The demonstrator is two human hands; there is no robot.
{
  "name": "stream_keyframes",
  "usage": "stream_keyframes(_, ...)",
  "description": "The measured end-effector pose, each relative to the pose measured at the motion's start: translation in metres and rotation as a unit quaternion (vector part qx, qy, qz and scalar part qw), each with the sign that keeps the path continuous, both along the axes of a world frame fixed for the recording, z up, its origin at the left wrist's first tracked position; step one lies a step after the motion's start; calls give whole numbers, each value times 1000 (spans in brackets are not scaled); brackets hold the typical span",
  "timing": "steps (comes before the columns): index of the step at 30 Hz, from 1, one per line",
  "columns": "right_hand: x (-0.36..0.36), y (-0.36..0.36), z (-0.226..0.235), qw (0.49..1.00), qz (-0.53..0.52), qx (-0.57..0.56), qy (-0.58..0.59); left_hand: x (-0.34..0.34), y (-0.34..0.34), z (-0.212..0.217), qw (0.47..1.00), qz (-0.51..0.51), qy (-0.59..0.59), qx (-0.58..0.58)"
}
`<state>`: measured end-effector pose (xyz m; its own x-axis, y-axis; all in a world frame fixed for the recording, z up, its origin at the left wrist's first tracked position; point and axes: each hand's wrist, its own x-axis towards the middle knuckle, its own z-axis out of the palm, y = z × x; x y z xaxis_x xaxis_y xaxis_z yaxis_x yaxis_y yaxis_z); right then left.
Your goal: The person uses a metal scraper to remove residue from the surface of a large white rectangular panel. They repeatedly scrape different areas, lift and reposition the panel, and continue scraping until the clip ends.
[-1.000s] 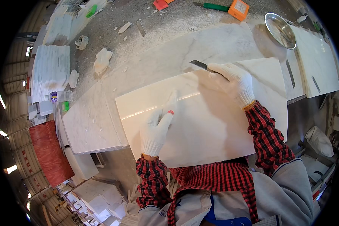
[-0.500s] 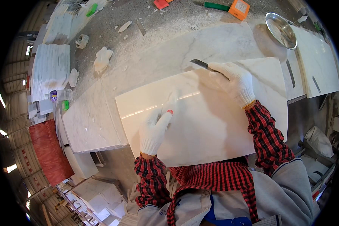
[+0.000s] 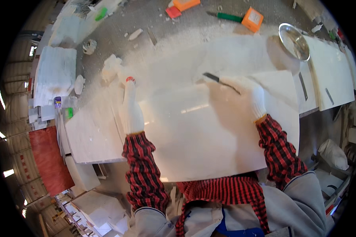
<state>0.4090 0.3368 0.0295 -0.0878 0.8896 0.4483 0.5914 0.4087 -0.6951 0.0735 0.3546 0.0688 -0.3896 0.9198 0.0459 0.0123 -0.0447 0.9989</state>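
Observation:
A glossy white stone slab (image 3: pixel 201 146) lies in front of me on a larger pale slab (image 3: pixel 93 132). My right hand (image 3: pixel 249 94), in a white knitted glove, is closed around a dark flat blade (image 3: pixel 211 76) whose tip points left above the slab's far edge. My left hand (image 3: pixel 133 112), gloved too with red on one fingertip, stretches past the slab's left edge. Its fingers reach a crumpled white cloth-like lump (image 3: pixel 112 65); blur and white against white hide whether they grip it.
A shiny metal bowl (image 3: pixel 294 41) stands at the far right, near another white slab (image 3: pixel 330 71) and a dark metal strip (image 3: pixel 303 87). Along the far side are an orange box (image 3: pixel 252 19), a green-handled tool (image 3: pixel 229 17) and debris. Stacked pale slabs (image 3: pixel 54 77) stand left.
My left hand has moved from above the glossy slab leftward and away from me to the white lump. My right hand keeps the blade, now seen at a different angle. The view has shifted slightly.

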Motion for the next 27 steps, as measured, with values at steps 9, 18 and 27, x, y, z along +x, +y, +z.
stream_keyframes(9, -2, -31, 24, 994, 14, -104, -29, -12, 90, -23, 889, 66, 426, -154)
stream_keyframes(18, 3, -31, 14, 998, 11, -59, -15, -12, 76, -15, 907, 62, 408, -82)
stream_keyframes(27, 12, -38, 7, 995, 46, -91, 16, 17, -100, -22, 911, -11, 409, -43)
